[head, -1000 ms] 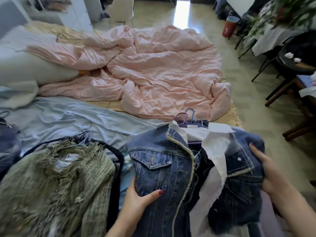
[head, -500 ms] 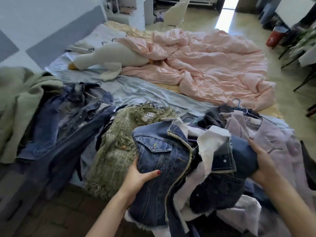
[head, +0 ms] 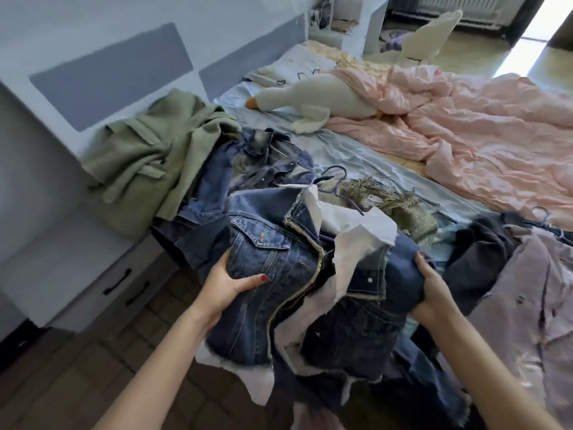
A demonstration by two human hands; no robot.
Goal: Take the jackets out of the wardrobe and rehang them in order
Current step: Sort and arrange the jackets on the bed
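Beside a clothes-strewn bed (head: 356,153), both arms reach forward; the left hand (head: 228,283) and right hand (head: 432,287) grip a denim jacket (head: 279,268) by its sides, above the bed's edge.

Ahead of the left hand (head: 228,283), a denim pile (head: 248,172) and olive coat (head: 155,150) block the bed edge. Beyond the right hand (head: 434,290), the tweed jacket (head: 403,209) and dark garments (head: 483,256) crowd in. Farther ahead, the blue sheet (head: 356,153) lies bare; bare floor (head: 93,352) lies below the left hand.
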